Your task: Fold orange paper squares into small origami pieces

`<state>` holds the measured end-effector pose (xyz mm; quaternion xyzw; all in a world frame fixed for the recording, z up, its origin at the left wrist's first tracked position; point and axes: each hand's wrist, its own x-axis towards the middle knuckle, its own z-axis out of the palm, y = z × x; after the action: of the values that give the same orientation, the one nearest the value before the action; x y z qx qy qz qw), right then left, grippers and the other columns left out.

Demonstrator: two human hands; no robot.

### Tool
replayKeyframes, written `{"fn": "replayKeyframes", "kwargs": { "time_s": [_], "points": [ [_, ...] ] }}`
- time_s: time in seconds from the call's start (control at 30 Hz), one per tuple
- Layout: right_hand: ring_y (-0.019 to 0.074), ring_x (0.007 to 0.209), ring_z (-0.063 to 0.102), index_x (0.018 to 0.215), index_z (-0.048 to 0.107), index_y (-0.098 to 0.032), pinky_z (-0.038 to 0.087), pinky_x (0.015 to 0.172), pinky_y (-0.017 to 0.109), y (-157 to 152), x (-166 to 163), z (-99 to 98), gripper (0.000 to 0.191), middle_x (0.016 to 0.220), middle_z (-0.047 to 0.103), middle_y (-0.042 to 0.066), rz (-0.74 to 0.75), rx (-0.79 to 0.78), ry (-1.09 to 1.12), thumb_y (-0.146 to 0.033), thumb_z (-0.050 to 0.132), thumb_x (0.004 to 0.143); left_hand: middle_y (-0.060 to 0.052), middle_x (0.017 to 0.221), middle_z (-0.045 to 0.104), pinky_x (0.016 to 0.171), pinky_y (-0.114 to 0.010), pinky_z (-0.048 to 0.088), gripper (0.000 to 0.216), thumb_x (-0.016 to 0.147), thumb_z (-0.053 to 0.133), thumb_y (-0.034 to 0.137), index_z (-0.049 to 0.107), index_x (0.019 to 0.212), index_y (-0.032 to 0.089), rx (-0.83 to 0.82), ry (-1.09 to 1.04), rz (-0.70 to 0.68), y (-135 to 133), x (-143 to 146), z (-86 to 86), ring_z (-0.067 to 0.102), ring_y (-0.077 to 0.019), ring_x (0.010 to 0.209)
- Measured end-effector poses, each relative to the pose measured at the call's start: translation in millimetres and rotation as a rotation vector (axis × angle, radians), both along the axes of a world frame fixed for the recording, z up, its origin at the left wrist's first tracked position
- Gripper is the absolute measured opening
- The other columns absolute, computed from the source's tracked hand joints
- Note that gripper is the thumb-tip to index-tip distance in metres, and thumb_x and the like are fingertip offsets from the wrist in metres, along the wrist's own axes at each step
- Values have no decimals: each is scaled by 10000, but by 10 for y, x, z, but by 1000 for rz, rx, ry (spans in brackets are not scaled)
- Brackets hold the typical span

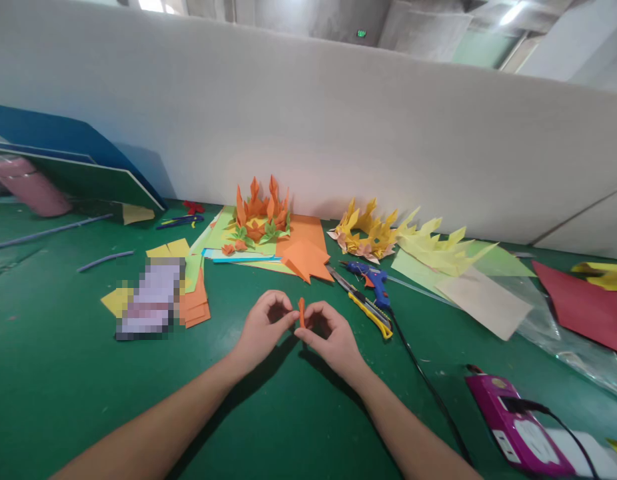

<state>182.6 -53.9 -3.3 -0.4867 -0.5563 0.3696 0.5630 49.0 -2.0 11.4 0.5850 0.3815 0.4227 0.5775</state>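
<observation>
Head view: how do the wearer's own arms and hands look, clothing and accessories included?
The left hand and right hand are ungloved. The left forearm and right forearm taper toward the wrists; no sleeves, watch or bracelet show.

My count follows. Hands: two, left [262, 330] and right [334, 339]. In my fingertips: one small folded orange paper piece [302, 313]. Paper crowns: three, comprising one orange crown [258, 231], one golden-yellow crown [382, 235] and one pale-yellow crown [438, 250]. Small orange rosettes lying before the orange crown: two [228, 249] [240, 245]. Slender purplish rods: two [51, 232] [106, 261]. Blue glue guns: one [374, 280]. Magenta power sockets: one [511, 430]. Pink bottles: one [31, 187]. I cannot count the overlapping loose paper sheets [303, 233].
</observation>
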Motion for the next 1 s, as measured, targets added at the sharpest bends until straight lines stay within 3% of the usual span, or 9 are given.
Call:
{"fn": "replayKeyframes", "kwargs": {
  "time_s": [0.1,0.2,0.33,0.43,0.57,0.77,1.0],
  "points": [
    [126,609,511,776,552,-203,447,614,260,13,10,-5,195,682,562,-23,17,-8,24,-259,697,657,-4,740,610,714,-274,435,150,690,624,290,598,755,157,-72,5,-100,-37,6,28,557,-138,712],
    [131,606,524,807,587,-201,452,619,268,18,35,-2,124,687,585,-12,-28,-16,-6,-259,641,712,-15,765,642,754,-289,439,237,725,605,374,631,819,157,-150,-21,-91,-65,15,47,575,-151,750],
    [163,737,599,860,621,-198,475,704,298,6,57,6,132,810,650,33,-33,-2,-54,-278,533,803,-19,817,657,786,-283,444,307,654,698,398,637,837,158,-246,-111,-112,-63,20,57,587,-147,788],
    [155,709,595,877,614,-202,481,669,286,1,58,-5,130,790,647,21,-23,33,-100,-259,517,810,-14,772,651,754,-261,454,324,613,735,402,641,782,143,-313,-136,-111,-48,18,69,585,-123,732],
    [137,584,521,847,609,-202,446,567,272,10,69,-24,85,669,592,-7,-115,132,-251,-216,545,793,-7,720,647,710,-249,471,346,583,751,420,642,735,130,-370,-147,-68,-35,10,83,578,-104,665],
    [188,760,533,813,670,-234,435,698,340,4,95,10,77,772,583,27,-262,361,-567,-184,623,780,1,691,658,670,-247,484,363,523,782,397,645,729,132,-413,-135,-14,-20,2,85,581,-97,611],
    [191,798,527,833,668,-221,437,722,340,-8,93,13,92,828,579,39,-245,382,-641,-157,648,770,9,621,656,589,-213,444,298,552,748,350,654,724,126,-362,-34,-11,-5,7,113,549,-82,541]
  ]
}}
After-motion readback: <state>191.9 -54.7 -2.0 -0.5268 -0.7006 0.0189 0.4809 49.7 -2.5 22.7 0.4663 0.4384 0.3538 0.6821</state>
